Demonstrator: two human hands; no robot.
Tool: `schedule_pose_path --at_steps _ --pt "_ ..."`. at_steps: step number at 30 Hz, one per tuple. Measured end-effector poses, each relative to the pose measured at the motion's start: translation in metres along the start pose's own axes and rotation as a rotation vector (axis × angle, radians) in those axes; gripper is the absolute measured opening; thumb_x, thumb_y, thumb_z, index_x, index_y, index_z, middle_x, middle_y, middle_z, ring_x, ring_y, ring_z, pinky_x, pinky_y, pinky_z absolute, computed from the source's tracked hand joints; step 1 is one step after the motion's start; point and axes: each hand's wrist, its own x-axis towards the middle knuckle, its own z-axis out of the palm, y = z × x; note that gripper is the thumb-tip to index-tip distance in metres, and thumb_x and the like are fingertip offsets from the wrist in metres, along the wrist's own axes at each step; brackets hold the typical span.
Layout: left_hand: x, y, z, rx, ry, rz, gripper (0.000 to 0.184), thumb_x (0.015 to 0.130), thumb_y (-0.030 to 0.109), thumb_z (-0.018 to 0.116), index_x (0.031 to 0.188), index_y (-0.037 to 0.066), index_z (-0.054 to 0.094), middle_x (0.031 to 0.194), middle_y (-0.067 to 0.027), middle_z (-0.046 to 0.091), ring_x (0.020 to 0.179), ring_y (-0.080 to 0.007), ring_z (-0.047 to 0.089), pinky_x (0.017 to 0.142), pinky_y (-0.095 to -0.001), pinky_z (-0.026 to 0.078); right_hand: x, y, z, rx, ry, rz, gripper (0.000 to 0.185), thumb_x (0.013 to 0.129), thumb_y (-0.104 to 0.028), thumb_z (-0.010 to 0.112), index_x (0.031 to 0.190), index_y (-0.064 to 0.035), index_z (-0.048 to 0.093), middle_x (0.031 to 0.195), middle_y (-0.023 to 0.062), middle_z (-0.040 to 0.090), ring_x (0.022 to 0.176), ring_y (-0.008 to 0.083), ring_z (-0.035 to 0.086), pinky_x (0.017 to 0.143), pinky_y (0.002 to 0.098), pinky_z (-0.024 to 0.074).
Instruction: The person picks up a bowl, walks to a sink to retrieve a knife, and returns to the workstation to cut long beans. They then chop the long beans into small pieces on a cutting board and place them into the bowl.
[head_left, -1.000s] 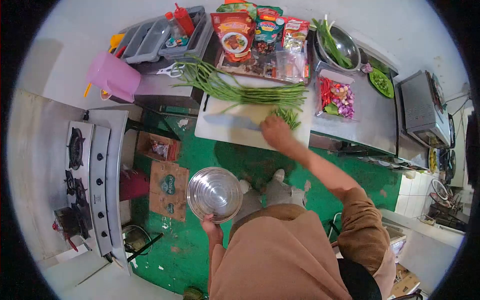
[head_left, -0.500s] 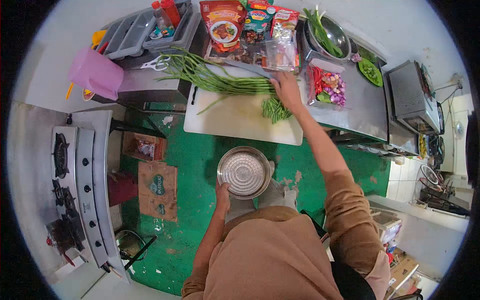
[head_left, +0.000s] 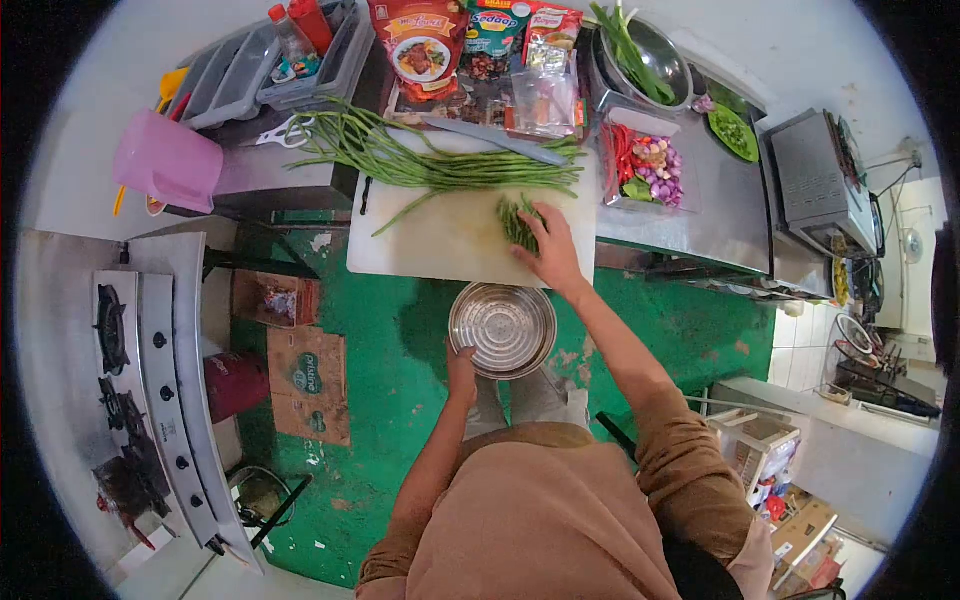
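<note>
My left hand [head_left: 462,378] is closed on the left rim of a round metal bowl [head_left: 503,330], just below the front edge of a white cutting board [head_left: 430,240]. Nothing shows inside the bowl. On the board, my right hand [head_left: 552,248] curls its fingers and thumb around the right side of a small pile of cut green beans [head_left: 515,222]. Behind the pile lies a bundle of whole long beans [head_left: 430,165] across the board. A knife [head_left: 500,138] rests along the far side of the bundle, untouched.
Beyond the board stand seasoning packets [head_left: 420,50]. To the right are a container of chillies and shallots [head_left: 650,170], a steel bowl with spring onions [head_left: 660,65] and a green plate [head_left: 733,132]. Scissors [head_left: 290,132] and a pink jug [head_left: 165,160] are leftward; a stove [head_left: 150,400] stands at left.
My right hand has left the knife and moved toward me onto the cut beans. The metal bowl, in my left hand, has come up closer to the board's front edge.
</note>
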Motion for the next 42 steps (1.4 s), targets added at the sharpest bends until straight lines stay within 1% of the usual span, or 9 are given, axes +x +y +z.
schedule_pose_path --at_steps 4,7,13,17,21,32,34,40,42 --pt "-0.008 0.018 0.014 0.036 -0.003 -0.013 0.064 0.077 0.004 0.054 0.139 0.005 0.041 0.131 -0.0114 0.052 0.117 -0.0245 0.050 0.102 -0.0340 0.037 0.017 -0.015 -0.009 0.009 0.056 0.006 0.075 0.075 -0.037 0.077 0.139 -0.0138 0.046 0.142 0.0211 0.039 0.130 0.0414 0.038 0.107 0.0502 0.0321" --pt "0.000 0.007 0.012 -0.015 -0.030 0.079 0.061 0.077 0.004 0.054 0.136 0.005 0.043 0.128 -0.0105 0.053 0.113 -0.0242 0.051 0.100 -0.0338 0.038 0.030 -0.022 -0.004 -0.087 0.048 -0.029 0.074 0.075 -0.040 0.076 0.139 -0.0149 0.047 0.142 0.0214 0.040 0.130 0.0409 0.039 0.108 0.0505 0.0315" --pt "0.006 0.001 0.013 -0.051 0.016 -0.014 0.057 0.077 0.002 0.055 0.134 0.005 0.048 0.123 -0.0080 0.056 0.110 -0.0229 0.053 0.099 -0.0335 0.038 0.027 -0.027 0.004 -0.161 -0.030 -0.069 0.067 0.080 -0.047 0.069 0.135 -0.0131 0.051 0.140 0.0165 0.043 0.131 0.0382 0.037 0.111 0.0538 0.0261" --pt "0.009 0.000 0.019 -0.088 0.003 0.053 0.053 0.079 0.002 0.055 0.132 0.005 0.050 0.123 -0.0076 0.057 0.109 -0.0221 0.053 0.099 -0.0337 0.038 0.023 -0.028 0.006 -0.086 -0.038 -0.127 0.052 0.082 -0.035 0.067 0.126 -0.0079 0.055 0.134 0.0147 0.049 0.125 0.0369 0.043 0.108 0.0487 0.0331" --pt "0.011 0.006 0.023 -0.121 0.060 -0.053 0.049 0.081 0.004 0.055 0.130 0.004 0.051 0.121 -0.0077 0.057 0.109 -0.0217 0.053 0.099 -0.0334 0.038 0.015 -0.033 0.007 -0.008 -0.026 -0.172 0.039 0.082 -0.021 0.067 0.117 -0.0055 0.059 0.128 0.0135 0.052 0.117 0.0342 0.048 0.102 0.0431 0.0405" --pt "0.027 0.003 0.025 -0.131 -0.031 0.035 0.054 0.083 0.006 0.051 0.136 0.003 0.045 0.130 -0.0103 0.053 0.118 -0.0235 0.049 0.104 -0.0342 0.035 -0.030 -0.053 0.006 0.134 -0.108 -0.233 0.038 0.079 -0.013 0.067 0.115 -0.0066 0.059 0.126 0.0125 0.053 0.117 0.0341 0.050 0.102 0.0440 0.0414" --pt "0.031 -0.001 0.024 -0.181 -0.010 0.122 0.046 0.082 0.003 0.053 0.128 0.003 0.049 0.119 -0.0115 0.059 0.106 -0.0259 0.059 0.093 -0.0396 0.049 -0.050 -0.060 0.009 0.179 -0.124 -0.253 0.039 0.078 -0.012 0.067 0.116 -0.0068 0.059 0.127 0.0123 0.053 0.117 0.0342 0.051 0.102 0.0444 0.0414" --pt "0.019 0.018 0.022 -0.201 -0.093 0.218 0.047 0.082 0.001 0.051 0.128 0.004 0.047 0.119 -0.0105 0.058 0.105 -0.0238 0.059 0.090 -0.0367 0.051 -0.060 -0.070 0.002 0.261 -0.262 -0.317 0.036 0.083 -0.011 0.064 0.118 -0.0076 0.059 0.126 0.0130 0.056 0.119 0.0321 0.051 0.102 0.0435 0.0415" --pt "0.016 0.021 0.021 -0.201 -0.047 0.120 0.055 0.079 0.003 0.051 0.134 0.004 0.044 0.123 -0.0094 0.055 0.111 -0.0237 0.054 0.097 -0.0354 0.042 -0.038 -0.064 0.006 0.313 -0.207 -0.191 0.034 0.084 -0.010 0.063 0.118 -0.0067 0.059 0.126 0.0135 0.056 0.119 0.0328 0.051 0.102 0.0430 0.0412"
